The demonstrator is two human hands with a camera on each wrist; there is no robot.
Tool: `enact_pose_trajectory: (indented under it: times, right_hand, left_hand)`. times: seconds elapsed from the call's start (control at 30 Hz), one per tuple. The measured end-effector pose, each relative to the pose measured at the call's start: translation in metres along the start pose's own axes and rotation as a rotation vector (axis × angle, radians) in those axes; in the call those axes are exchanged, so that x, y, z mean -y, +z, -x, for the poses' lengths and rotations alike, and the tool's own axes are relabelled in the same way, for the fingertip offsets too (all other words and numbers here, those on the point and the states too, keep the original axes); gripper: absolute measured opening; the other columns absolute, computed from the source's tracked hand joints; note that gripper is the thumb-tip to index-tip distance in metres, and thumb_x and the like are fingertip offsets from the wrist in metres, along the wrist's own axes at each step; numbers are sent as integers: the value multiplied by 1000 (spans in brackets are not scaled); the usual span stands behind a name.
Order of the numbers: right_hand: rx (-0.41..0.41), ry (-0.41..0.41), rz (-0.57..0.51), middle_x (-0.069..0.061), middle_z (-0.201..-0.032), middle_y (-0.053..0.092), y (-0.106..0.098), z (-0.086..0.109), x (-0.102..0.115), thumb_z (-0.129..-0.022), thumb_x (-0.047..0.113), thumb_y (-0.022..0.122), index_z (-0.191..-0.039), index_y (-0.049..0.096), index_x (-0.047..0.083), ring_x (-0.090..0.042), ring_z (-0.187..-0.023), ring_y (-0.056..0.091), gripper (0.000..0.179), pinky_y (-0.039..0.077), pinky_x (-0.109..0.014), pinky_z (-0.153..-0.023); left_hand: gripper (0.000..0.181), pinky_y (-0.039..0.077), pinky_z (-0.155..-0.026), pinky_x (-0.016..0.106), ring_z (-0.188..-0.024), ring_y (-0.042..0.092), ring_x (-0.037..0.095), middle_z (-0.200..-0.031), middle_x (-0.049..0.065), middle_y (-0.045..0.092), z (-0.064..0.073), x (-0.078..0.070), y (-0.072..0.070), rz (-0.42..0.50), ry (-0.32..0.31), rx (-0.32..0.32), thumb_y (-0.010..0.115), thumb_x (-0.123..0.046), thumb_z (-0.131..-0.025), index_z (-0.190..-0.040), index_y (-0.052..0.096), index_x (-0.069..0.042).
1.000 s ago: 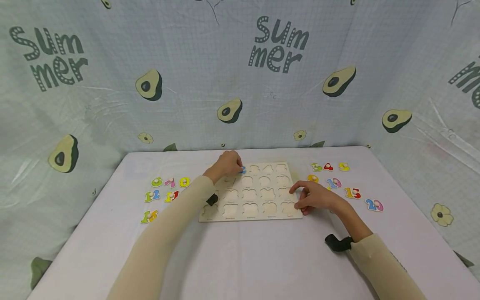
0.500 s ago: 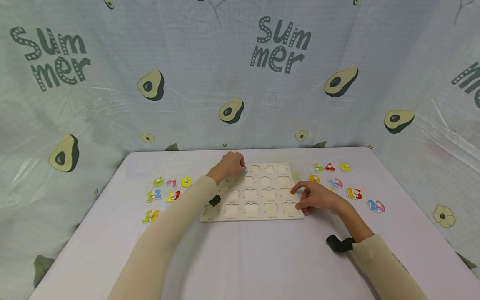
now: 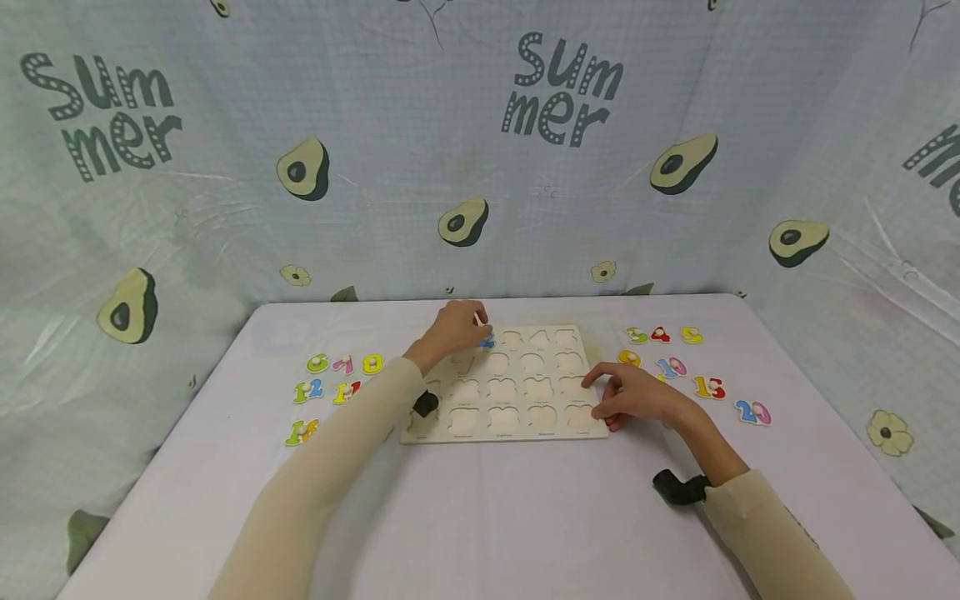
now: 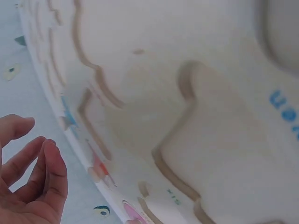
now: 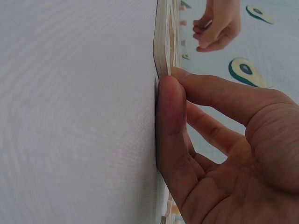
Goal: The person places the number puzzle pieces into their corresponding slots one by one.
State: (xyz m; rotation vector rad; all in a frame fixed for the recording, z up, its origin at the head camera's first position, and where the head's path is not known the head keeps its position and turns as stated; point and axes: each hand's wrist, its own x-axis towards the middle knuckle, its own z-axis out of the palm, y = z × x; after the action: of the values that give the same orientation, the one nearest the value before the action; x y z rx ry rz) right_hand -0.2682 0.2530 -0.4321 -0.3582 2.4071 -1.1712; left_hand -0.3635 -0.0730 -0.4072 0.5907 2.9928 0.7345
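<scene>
A pale wooden number-puzzle board [image 3: 519,400] with rows of shaped recesses lies on the table. A blue number 2 piece [image 3: 487,341] sits at its far row. My left hand [image 3: 453,327] hovers over the board's far left, right by that piece. In the left wrist view, thumb and fingertips stand apart with nothing between them, and a blue piece [image 4: 68,114] and a red piece [image 4: 100,167] show along the far edge. At the near right corner my right hand [image 3: 632,392] pinches the board's edge [image 5: 162,46] between thumb and finger.
Number pieces lie left of the board, among them a green 6 [image 3: 317,363] and a 16 [image 3: 302,432]. On the right are others, including a red 4 [image 3: 660,334], a 15 [image 3: 709,387] and a 20 [image 3: 753,412]. A printed curtain [image 3: 360,150] rises behind the table.
The left hand's fingers have come apart and off the blue number 2, and the hand has risen slightly and shifted a little left. The right hand stays at the board's edge.
</scene>
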Motion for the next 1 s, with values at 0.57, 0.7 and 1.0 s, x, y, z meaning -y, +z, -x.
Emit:
enact_pose_trajectory:
  times: [0.57, 0.7, 1.0]
  right_hand:
    - [21, -37, 27, -10, -81, 63, 1, 3, 3, -90, 12, 77, -131, 58, 0, -17, -64, 67, 47, 58, -30, -66]
    - [22, -47, 27, -10, -81, 64, 1, 5, 5, -90, 11, 77, -131, 58, 0, -18, -64, 67, 47, 59, -31, -66]
    - [30, -55, 47, -9, -83, 63, 3, 3, 5, -91, 12, 76, -132, 58, 0, -18, -65, 68, 46, 59, -29, -66]
  left_hand:
    - [16, 51, -67, 31, -72, 66, 18, -91, 13, 76, 66, 13, -24, 357, 31, -277, 68, -23, -100, -102, 77, -10]
    - [15, 54, -67, 30, -74, 69, 23, -90, 12, 76, 89, 17, -31, 410, 14, -315, 69, -22, -99, -102, 76, -9]
    - [32, 54, -82, 31, -99, 68, 24, -106, 9, 72, 133, 25, -26, 495, -88, -286, 73, -27, -97, -123, 69, -10]
